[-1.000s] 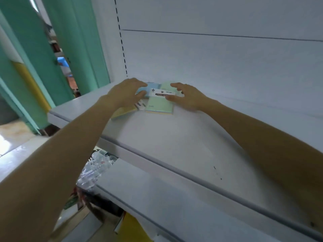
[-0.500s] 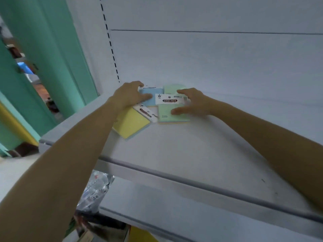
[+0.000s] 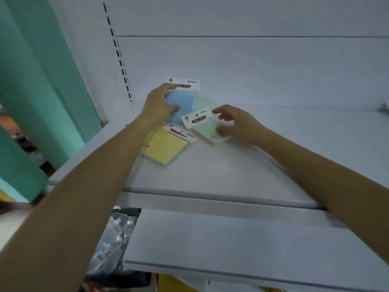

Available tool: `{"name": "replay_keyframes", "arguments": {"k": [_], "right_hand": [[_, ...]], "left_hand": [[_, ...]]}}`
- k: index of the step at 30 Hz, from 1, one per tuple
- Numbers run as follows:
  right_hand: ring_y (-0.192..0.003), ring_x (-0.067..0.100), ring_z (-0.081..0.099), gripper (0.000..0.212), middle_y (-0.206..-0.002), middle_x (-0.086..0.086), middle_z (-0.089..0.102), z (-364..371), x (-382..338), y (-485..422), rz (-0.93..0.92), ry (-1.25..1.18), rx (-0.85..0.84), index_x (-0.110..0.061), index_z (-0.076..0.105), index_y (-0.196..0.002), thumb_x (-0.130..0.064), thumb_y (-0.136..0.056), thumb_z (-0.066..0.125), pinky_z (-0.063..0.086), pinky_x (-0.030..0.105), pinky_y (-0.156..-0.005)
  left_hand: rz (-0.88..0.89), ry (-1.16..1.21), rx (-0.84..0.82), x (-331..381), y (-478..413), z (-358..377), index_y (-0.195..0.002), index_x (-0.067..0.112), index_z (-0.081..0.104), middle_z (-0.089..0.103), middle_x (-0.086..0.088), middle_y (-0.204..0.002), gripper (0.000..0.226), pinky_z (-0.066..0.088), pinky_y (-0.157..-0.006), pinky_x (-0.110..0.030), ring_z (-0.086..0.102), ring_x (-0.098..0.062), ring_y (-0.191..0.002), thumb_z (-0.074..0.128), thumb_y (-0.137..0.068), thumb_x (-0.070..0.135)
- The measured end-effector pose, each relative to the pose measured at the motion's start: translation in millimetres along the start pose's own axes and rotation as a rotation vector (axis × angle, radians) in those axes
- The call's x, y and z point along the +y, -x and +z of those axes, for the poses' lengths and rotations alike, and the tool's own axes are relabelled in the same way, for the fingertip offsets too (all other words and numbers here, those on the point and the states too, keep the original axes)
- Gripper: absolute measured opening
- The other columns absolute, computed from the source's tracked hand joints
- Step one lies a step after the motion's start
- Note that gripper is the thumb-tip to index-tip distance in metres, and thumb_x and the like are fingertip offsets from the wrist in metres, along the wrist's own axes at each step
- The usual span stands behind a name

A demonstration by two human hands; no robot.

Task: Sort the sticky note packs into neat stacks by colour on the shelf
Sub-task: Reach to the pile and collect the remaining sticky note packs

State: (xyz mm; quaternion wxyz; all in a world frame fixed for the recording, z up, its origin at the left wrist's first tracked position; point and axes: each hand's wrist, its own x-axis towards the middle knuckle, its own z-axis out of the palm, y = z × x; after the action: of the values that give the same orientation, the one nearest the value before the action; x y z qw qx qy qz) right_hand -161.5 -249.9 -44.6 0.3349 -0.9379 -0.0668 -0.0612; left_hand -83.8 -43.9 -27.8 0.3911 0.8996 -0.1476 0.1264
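A blue sticky note pack (image 3: 185, 102) is raised upright at the back of the white shelf (image 3: 221, 175), gripped by my left hand (image 3: 160, 106). Below it a yellow pack (image 3: 166, 146) lies flat on the shelf. To the right a green pack (image 3: 208, 129) with a white label lies tilted, and my right hand (image 3: 237, 125) holds its right edge between thumb and fingers. Another green pack (image 3: 205, 104) peeks out behind it.
The shelf's white back panel (image 3: 252, 70) rises right behind the packs. A lower shelf (image 3: 231, 245) juts out below. Teal panels (image 3: 42, 81) stand at the left, and clear plastic bags (image 3: 113, 245) lie under the shelf.
My left hand has lifted the blue pack off the pile and stood it up. My right hand has slid to the green pack's right edge. The yellow pack lies uncovered.
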Motion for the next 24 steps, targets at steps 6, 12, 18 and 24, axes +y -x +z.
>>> {"name": "replay_keyframes", "arguments": {"k": [6, 12, 18, 24], "right_hand": [[-0.122, 0.02, 0.048, 0.063, -0.134, 0.004, 0.05, 0, -4, 6, 0.121, 0.052, -0.081, -0.031, 0.039, -0.135, -0.042, -0.079, 0.065, 0.033, 0.027, -0.095], [-0.123, 0.016, 0.042, 0.063, -0.136, 0.005, 0.043, -14, -7, 9, 0.043, 0.013, -0.008, -0.024, 0.041, -0.136, -0.021, -0.079, 0.069, 0.026, 0.016, -0.086], [-0.095, 0.019, 0.053, 0.041, -0.127, 0.011, 0.054, -26, 10, 9, 0.185, -0.193, 0.133, -0.016, 0.056, -0.121, 0.001, -0.087, 0.042, 0.042, 0.012, -0.064], [-0.066, 0.012, 0.046, 0.043, -0.089, 0.006, 0.054, -51, 25, 15, 0.397, -0.44, 0.122, -0.008, 0.062, -0.116, 0.008, -0.083, 0.039, 0.044, 0.017, -0.063]], "left_hand": [[-0.017, -0.008, 0.049, -2, -2, 5, -0.129, 0.014, 0.048, 0.05, -0.016, -0.129, 0.052, 0.043, -0.098, -0.038, 0.05, -0.03, -0.117, 0.062, -0.08, 0.004], [-0.033, 0.045, 0.059, -2, -1, 4, -0.131, 0.013, 0.047, 0.049, -0.015, -0.13, 0.05, 0.041, -0.1, -0.034, 0.051, -0.03, -0.116, 0.054, -0.084, -0.002], [-0.099, 0.198, 0.057, 0, 0, 5, -0.132, 0.015, 0.048, 0.049, -0.011, -0.132, 0.052, 0.044, -0.076, -0.015, 0.049, -0.018, -0.107, 0.048, -0.085, -0.007], [-0.141, 0.416, 0.027, 12, -5, 12, -0.13, 0.016, 0.05, 0.051, -0.014, -0.12, 0.053, 0.047, -0.06, -0.017, 0.053, -0.022, -0.094, 0.047, -0.083, -0.008]]}}
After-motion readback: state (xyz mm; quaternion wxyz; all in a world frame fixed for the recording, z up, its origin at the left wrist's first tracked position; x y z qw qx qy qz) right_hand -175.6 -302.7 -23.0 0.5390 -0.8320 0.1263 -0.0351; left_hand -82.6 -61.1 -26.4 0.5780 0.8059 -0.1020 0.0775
